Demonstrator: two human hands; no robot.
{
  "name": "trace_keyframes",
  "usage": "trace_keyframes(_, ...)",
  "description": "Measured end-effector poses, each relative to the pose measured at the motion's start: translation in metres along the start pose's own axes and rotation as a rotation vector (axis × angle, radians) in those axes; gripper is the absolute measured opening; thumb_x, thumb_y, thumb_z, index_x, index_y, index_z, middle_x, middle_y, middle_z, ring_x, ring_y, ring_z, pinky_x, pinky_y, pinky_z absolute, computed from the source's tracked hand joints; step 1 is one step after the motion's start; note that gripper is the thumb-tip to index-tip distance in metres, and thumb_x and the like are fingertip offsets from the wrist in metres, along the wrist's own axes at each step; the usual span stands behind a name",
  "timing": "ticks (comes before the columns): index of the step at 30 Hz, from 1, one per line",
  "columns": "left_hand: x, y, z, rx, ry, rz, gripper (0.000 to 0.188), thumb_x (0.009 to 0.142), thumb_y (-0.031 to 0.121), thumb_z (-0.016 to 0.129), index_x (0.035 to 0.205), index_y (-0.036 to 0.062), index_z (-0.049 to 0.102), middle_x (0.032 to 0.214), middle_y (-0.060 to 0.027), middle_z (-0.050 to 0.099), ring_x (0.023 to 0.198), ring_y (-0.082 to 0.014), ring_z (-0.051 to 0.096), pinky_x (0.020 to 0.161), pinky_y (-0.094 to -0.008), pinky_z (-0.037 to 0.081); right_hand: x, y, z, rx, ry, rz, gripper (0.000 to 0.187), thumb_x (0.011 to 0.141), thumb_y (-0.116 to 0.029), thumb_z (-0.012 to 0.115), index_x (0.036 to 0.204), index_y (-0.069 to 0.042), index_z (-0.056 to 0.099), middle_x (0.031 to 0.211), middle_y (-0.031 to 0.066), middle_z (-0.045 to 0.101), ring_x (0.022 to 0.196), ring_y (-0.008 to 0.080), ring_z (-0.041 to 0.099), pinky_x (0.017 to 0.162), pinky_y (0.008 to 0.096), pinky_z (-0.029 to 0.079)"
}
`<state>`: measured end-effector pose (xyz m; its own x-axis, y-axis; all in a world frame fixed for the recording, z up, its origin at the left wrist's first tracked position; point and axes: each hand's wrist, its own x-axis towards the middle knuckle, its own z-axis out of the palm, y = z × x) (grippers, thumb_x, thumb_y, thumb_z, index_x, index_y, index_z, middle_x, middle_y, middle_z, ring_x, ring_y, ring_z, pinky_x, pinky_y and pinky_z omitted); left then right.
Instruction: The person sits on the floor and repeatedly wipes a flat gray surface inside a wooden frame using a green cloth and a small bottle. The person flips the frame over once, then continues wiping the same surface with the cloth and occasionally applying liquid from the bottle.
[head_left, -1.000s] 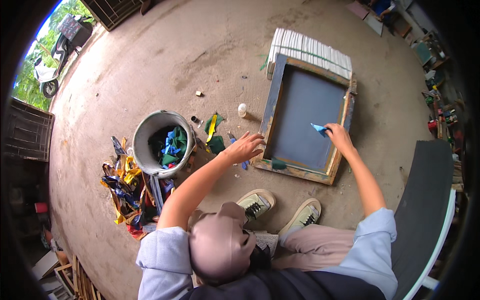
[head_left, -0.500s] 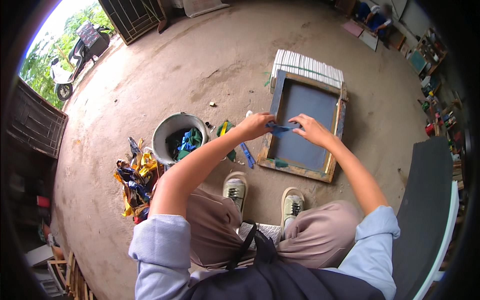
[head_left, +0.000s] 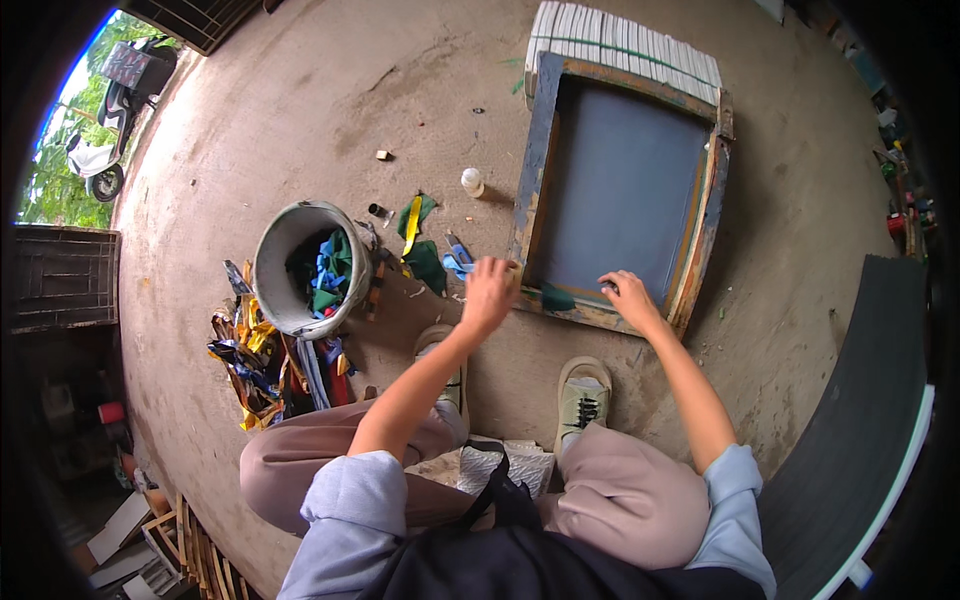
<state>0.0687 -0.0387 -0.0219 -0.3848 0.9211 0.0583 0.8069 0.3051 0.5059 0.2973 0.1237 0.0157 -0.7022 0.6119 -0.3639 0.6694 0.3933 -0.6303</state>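
Observation:
A wooden-framed printing screen (head_left: pixel 625 190) with dark grey mesh leans on a strapped stack of white sheets. Just off its lower-left corner is my left hand (head_left: pixel 488 300), fingers drawn together on a small blue strip (head_left: pixel 457 266) that shows beside the fingertips. My right hand (head_left: pixel 630 300) is over the screen's lower edge, fingers curled, with a small dark spot between thumb and index finger that I cannot make out. Between the hands, a dark green patch (head_left: pixel 557 297) sits on the frame's lower bar. Partly behind the blue strip lies a blue cutter (head_left: pixel 457 246).
Left of my feet stands a grey bucket (head_left: pixel 268 270) holding green and blue scraps, beside crumpled yellow and dark wrappers (head_left: pixel 245 365). Green cloth scraps (head_left: pixel 424 262), a yellow strip (head_left: pixel 411 222) and a small whitish bottle (head_left: pixel 472 182) are on the floor. A black sheet (head_left: pixel 850 430) is at right.
My hands, together on the blue strip over the screen before, have separated. The left moved left and nearer with the strip; the right is at the screen's lower edge. The view has shifted.

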Motion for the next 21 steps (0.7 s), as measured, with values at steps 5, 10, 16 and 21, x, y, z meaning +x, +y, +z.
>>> trace_keyframes(5, -0.007, 0.067, 0.034, 0.122, -0.036, 0.043, 0.029, 0.078, 0.029, 0.073, 0.098, 0.0131, 0.061, 0.104, -0.0067, 0.052, 0.107, -0.0285, 0.046, 0.090, -0.0429, 0.033, -0.006, 0.016, 0.019, 0.055, 0.014, -0.025, 0.019, 0.090, -0.013, 0.058, 0.105, -0.002, 0.063, 0.099, 0.0153, 0.062, 0.099, 0.0320, 0.056, 0.088, 0.0420, 0.046)
trace_keyframes(10, -0.009, 0.055, 0.037, -0.090, 0.022, 0.035, 0.021, 0.080, 0.022, 0.072, 0.093, 0.0099, 0.060, 0.096, -0.0060, 0.055, 0.100, -0.0260, 0.050, 0.089, -0.0426, 0.034, -0.011, 0.023, 0.026, 0.104, 0.053, -0.002, 0.018, 0.091, -0.012, 0.057, 0.105, -0.004, 0.063, 0.098, 0.0145, 0.061, 0.097, 0.0317, 0.058, 0.087, 0.0418, 0.046)
trace_keyframes(16, 0.000, 0.022, 0.004, -0.390, 0.532, -0.266, 0.016, 0.081, 0.008, 0.069, 0.088, 0.0018, 0.055, 0.079, -0.0117, 0.056, 0.080, -0.0289, 0.055, 0.074, -0.0396, 0.043, -0.006, 0.006, 0.023, 0.185, 0.096, 0.030, 0.017, 0.091, -0.012, 0.056, 0.104, -0.004, 0.065, 0.096, 0.0135, 0.061, 0.092, 0.0298, 0.059, 0.084, 0.0402, 0.046)
trace_keyframes(21, -0.006, -0.015, -0.026, 0.007, 0.328, -0.432, 0.031, 0.078, 0.008, 0.068, 0.106, 0.0081, 0.056, 0.113, -0.0132, 0.050, 0.111, -0.0325, 0.045, 0.091, -0.0448, 0.039, -0.002, 0.008, 0.017, 0.177, 0.186, -0.034, 0.016, 0.090, -0.011, 0.058, 0.103, -0.005, 0.065, 0.098, 0.0119, 0.061, 0.095, 0.0284, 0.058, 0.086, 0.0401, 0.045)
